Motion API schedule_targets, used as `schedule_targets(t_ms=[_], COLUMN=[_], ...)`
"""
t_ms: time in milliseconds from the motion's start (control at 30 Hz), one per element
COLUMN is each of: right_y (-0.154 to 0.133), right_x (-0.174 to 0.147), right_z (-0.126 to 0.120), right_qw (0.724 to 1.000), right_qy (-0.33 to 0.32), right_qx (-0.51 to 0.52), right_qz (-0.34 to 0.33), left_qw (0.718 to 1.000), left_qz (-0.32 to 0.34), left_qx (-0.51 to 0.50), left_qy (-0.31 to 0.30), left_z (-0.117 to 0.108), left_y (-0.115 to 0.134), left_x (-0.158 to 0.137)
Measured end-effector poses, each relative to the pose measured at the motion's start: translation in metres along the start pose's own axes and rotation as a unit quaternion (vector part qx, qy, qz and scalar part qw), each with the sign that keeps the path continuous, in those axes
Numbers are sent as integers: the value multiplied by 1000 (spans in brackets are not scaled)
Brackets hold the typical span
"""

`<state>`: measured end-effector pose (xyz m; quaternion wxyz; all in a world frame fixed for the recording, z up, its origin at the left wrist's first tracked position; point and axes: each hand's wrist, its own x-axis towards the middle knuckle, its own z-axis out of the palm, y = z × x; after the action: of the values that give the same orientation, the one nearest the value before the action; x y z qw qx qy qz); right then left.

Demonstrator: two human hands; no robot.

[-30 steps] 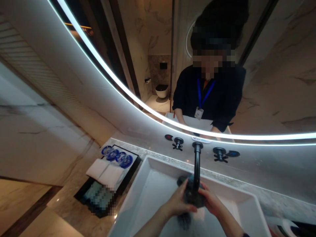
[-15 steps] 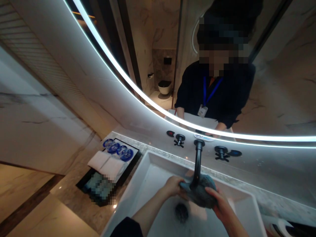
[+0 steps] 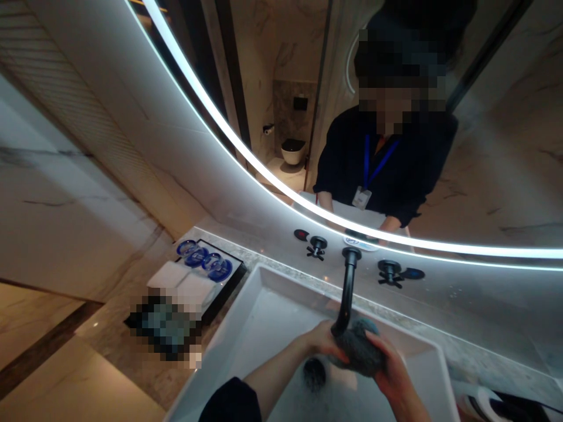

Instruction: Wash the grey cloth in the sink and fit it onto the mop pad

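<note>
1. Grey cloth (image 3: 363,353), wet-looking and bunched, is just below the faucet (image 3: 349,290), over the basin (image 3: 272,319); the faucet's spout end covers a bit of it, and we cannot make out its full shape.
2. We see the left hand (image 3: 324,341) grasping the cloth left of the faucet, its fingertips partly hidden under the folds.
3. We see the right hand (image 3: 391,360) gripping the cloth right of the faucet, fingers curled over it; its forearm is cut off by the frame.
4. Left of the faucet, a tray (image 3: 224,293) carries blue round packets (image 3: 204,259) whose pale print we cannot read, and white folded pieces (image 3: 182,284); pixelation masks its near end.
5. Above the faucet, a small label (image 3: 358,242) and the reflected badge (image 3: 362,198) are too small for us to read.
6. Flanking the faucet, we find a red-marked disc (image 3: 301,235) to its left and a blue-marked disc (image 3: 414,274) to its right.
</note>
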<state>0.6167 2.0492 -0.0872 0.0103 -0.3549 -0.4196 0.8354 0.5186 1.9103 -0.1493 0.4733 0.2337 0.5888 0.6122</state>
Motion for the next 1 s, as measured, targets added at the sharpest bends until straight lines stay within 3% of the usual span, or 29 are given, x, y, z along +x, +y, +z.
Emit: schedule_targets(t_ms=[100,267,367,433,533,633,733,800,867,933,1000], right_y=[3,22,40,50,62,69,72,71,68,65,66], right_x=[4,21,33,42,53,64,73,75,73,66,56], right_z=[-1,2,18,32,45,47,42,36,29,18,4], right_qw=[998,994,982,974,989,997,976,981,993,996,991], right_qy=[-34,12,-30,-66,-48,31,79,44,-11,-56,-98], right_qx=[-53,-78,-5,23,12,-68,-155,-157,-113,-67,-52], right_qz=[18,77,186,218,139,-24,-129,-105,-35,25,76], left_qw=[999,966,960,966,957,936,910,901,902,907,929], left_qz=[4,41,55,38,10,-45,-117,-121,-99,-67,-32], left_qx=[-39,-45,-64,-116,-240,-260,-282,-307,-281,-220,-137], left_qy=[36,251,267,229,163,232,282,280,311,353,343], left_z=[-10,-27,-29,-28,-27,-24,-16,-10,-5,-1,1], left_y=[-3,2,9,13,14,8,-3,-11,-17,-21,-21], left_x=[0,-15,-26,-33,-39,-36,-26,-19,-14,-12,-13])
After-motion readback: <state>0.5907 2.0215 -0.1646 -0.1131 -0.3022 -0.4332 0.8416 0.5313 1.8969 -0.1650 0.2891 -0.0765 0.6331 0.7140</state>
